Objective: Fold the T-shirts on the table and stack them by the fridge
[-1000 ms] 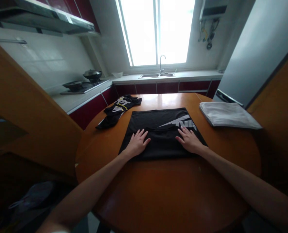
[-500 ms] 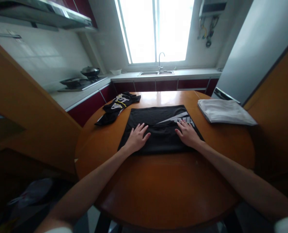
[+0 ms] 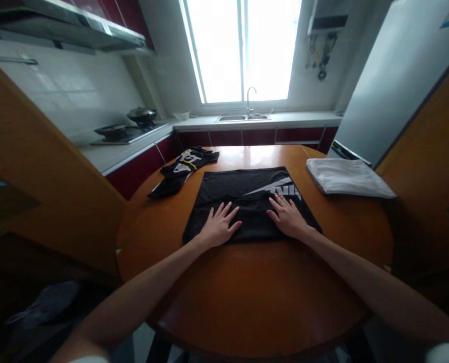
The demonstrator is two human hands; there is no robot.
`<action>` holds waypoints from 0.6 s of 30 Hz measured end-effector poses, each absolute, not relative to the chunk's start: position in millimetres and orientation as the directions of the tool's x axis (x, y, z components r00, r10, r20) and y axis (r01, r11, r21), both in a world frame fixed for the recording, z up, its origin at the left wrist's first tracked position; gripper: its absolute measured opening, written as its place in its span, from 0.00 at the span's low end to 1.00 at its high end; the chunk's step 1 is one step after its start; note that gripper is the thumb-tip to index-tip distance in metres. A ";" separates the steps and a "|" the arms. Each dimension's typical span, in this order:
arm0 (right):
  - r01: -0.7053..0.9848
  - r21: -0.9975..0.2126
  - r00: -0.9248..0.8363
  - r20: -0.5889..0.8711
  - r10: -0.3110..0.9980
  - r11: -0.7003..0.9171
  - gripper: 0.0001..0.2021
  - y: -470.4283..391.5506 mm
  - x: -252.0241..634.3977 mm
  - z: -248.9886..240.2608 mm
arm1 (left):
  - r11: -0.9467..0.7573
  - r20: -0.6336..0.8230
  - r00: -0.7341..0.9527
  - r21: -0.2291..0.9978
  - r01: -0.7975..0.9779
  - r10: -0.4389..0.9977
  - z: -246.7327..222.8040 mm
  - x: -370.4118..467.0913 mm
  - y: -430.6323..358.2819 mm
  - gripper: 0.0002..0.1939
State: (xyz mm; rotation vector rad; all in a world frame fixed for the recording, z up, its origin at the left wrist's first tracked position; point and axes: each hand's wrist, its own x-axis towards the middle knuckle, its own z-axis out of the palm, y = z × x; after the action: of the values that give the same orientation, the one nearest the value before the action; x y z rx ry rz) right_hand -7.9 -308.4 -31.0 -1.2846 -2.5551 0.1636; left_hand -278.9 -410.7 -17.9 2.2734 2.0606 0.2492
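A black folded garment with a white logo [image 3: 249, 194] lies flat in the middle of the round wooden table [image 3: 254, 297]. My left hand [image 3: 219, 226] rests palm down on its near left part, fingers spread. On its near right part my right hand [image 3: 286, 217] lies flat too, just below the white logo. Neither hand grips the cloth.
A crumpled black garment with yellow and white print [image 3: 182, 170] lies at the table's far left. A folded white cloth [image 3: 347, 178] sits at the far right. Behind are a counter with a sink [image 3: 243, 117], a stove with pans [image 3: 128, 128], and a fridge [image 3: 390, 85].
Both hands have slid a little toward each other and toward the near edge of the black garment, staying flat on it.
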 end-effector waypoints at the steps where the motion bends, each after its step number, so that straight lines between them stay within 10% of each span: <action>1: 0.778 -0.224 -0.564 0.166 0.809 0.588 0.31 -307.0 -7.2 -31.4 | -0.102 0.062 0.094 0.154 0.983 0.994 -17.7 -279.0 -410.9 0.34; 18: 0.776 -0.219 -0.538 0.262 0.801 0.592 0.29 -301.2 -1.3 -22.8 | -0.277 0.100 0.264 0.146 0.950 0.959 -5.1 -276.2 -412.6 0.32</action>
State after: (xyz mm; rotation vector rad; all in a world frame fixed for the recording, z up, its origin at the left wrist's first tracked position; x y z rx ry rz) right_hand -1.3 -301.2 -22.8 -1.2794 -2.4905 0.1084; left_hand -276.2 -412.6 -5.1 2.4521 1.8538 0.2595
